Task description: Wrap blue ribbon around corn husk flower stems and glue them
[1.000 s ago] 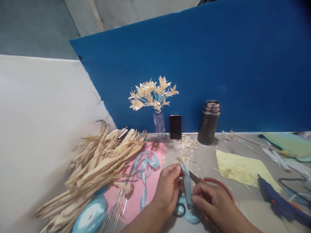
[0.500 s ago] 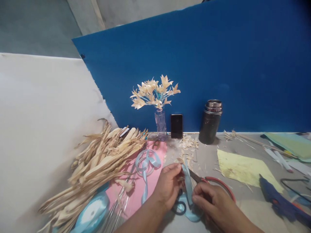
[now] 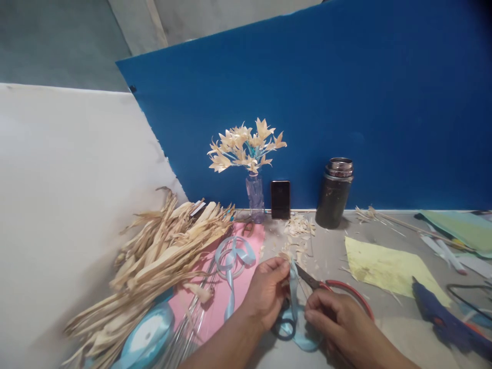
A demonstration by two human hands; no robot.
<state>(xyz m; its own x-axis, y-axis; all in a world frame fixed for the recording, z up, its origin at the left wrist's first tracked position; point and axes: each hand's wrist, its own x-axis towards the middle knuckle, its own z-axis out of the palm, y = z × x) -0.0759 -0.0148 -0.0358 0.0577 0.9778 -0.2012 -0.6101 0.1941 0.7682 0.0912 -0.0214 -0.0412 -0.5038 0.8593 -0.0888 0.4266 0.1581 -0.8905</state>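
Ribbon (image 3: 293, 293), pale blue, is hanging lower centre of the frame, and my left hand (image 3: 262, 296) has its top end pinched between thumb and forefinger, right where pale husk tips (image 3: 285, 255) poke up. Over to the right hand (image 3: 335, 319): its fingers are curled, thumb and forefinger close together, but whether they grip any of the strip I can't tell. More ribbon pools below on the tabletop (image 3: 331, 247), just beside a black handle loop (image 3: 283, 338).

Now the danger spots! Red-handled scissors (image 3: 314, 283) lie just right of the strip, so a sideways swing could snag or nick it on the blade. That black loop could catch the slack if I pull up carelessly. And if my left pinch loosens, I'd expect such slick-looking ribbon to slip or twist away from the husk.
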